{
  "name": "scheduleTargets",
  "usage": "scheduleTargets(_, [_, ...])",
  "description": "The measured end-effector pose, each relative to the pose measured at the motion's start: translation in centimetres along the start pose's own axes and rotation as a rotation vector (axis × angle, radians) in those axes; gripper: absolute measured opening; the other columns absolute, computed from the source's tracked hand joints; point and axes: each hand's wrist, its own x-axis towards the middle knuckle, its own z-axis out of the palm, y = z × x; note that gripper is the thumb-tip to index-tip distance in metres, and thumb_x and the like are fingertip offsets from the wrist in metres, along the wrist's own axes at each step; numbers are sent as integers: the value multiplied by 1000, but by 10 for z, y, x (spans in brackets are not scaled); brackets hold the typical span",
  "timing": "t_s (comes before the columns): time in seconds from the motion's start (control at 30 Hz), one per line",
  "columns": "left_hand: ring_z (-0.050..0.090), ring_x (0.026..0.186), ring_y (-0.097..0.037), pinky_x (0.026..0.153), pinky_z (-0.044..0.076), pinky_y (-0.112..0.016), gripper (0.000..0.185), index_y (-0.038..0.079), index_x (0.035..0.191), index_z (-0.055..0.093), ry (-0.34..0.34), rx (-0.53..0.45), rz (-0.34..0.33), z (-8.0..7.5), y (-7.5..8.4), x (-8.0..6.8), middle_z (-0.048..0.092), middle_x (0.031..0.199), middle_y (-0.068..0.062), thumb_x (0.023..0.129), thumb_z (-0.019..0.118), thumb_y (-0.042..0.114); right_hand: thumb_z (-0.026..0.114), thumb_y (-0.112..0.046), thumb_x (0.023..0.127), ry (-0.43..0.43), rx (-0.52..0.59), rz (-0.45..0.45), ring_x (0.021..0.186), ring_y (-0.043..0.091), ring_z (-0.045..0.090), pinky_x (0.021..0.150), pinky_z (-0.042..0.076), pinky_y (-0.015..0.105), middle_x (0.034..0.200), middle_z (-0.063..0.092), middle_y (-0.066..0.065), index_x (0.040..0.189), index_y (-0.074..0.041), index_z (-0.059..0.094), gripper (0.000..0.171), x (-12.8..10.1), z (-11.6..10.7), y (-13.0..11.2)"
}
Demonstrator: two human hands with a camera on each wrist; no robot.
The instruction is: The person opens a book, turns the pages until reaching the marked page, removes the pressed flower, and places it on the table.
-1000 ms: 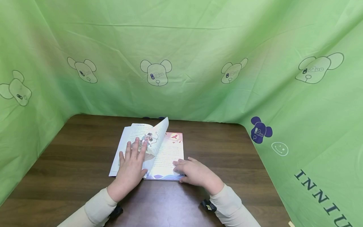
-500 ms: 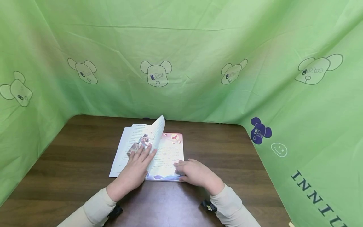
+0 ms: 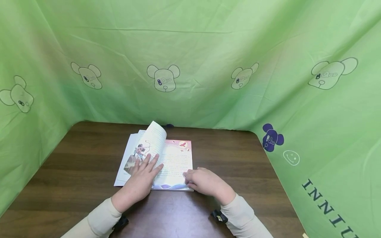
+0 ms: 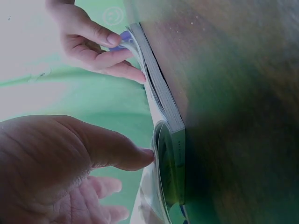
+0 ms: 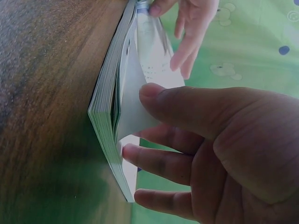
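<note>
An open book [image 3: 178,163] lies on the brown table in the head view, its right page printed with text and a pink top border. My left hand [image 3: 138,183] rests with spread fingers on the left-side pages, near the spine. Under it, a leaf [image 3: 156,134] with a picture of an archer curls up at its top. My right hand [image 3: 208,183] is at the lower right corner of the book. In the right wrist view its thumb lies on top of a lifted page [image 5: 133,100] and fingers are beneath, pinching the corner. The page stands apart from the thick stack of pages [image 5: 103,105].
The wooden table [image 3: 238,158] extends around the book on every side. Green cloth [image 3: 202,99] printed with bear heads hangs behind and along both sides. Dark wrist straps [image 3: 219,216] sit by the light sleeves [image 3: 244,216].
My left hand has slid down and slightly right on the pages, and the archer leaf has swung leftward. My right hand has stayed at the lower right corner, its fingers curling in more.
</note>
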Motion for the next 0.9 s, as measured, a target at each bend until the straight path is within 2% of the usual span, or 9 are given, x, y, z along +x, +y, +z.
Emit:
scheduleTargets(0.17, [40, 146, -43, 105, 34, -77, 50, 17, 132, 70, -50, -25, -11, -2, 1, 0, 44, 160, -6, 89, 61, -8, 68, -17, 97, 28, -28, -23, 85, 8, 60, 87, 53, 45, 89, 63, -8, 86, -21, 68, 11, 1, 1, 0])
scheduleTargets(0.23, [43, 144, -43, 102, 37, -77, 45, 17, 127, 73, -71, -34, -36, -3, 2, 0, 48, 158, -6, 90, 60, -6, 68, -17, 96, 44, -32, -34, 75, 7, 53, 77, 50, 38, 80, 55, -9, 82, -20, 63, 16, 2, 1, 1])
scheduleTargets(0.37, [45, 142, -44, 96, 43, -76, 38, 14, 124, 74, -99, -40, -93, -2, 4, -1, 51, 155, -12, 91, 64, 0, 67, -17, 97, 80, -32, -43, 66, 5, 43, 67, 41, 29, 72, 48, -11, 77, -20, 53, 24, 2, 2, 1])
scheduleTargets(0.53, [49, 138, -45, 91, 48, -73, 30, 13, 120, 74, -98, -35, -140, -1, 3, -1, 54, 150, -17, 92, 65, 9, 64, -17, 99, 111, -7, -23, 60, 5, 41, 65, 44, 29, 67, 47, -13, 76, -21, 54, 26, 2, 0, 1])
scheduleTargets(0.63, [49, 137, -46, 92, 49, -71, 26, 12, 119, 75, -102, -54, -165, -1, 3, -1, 54, 149, -18, 95, 69, 20, 62, -19, 101, 111, 4, 3, 57, 7, 41, 60, 42, 27, 65, 45, -13, 78, -21, 55, 24, 2, 0, 2])
scheduleTargets(0.8, [49, 137, -47, 94, 49, -69, 37, 11, 116, 74, -94, -96, -187, -1, 5, 0, 55, 149, -19, 93, 75, 40, 60, -21, 103, 137, -25, 40, 54, 8, 38, 54, 38, 25, 61, 40, -14, 83, -22, 56, 20, 3, -1, 1])
scheduleTargets(0.9, [49, 136, -48, 94, 48, -69, 42, 10, 115, 74, -87, -104, -193, -1, 5, 0, 55, 148, -20, 91, 75, 44, 61, -24, 103, 194, -65, 43, 52, 9, 40, 54, 41, 28, 59, 41, -14, 84, -22, 57, 20, 4, -2, 1])
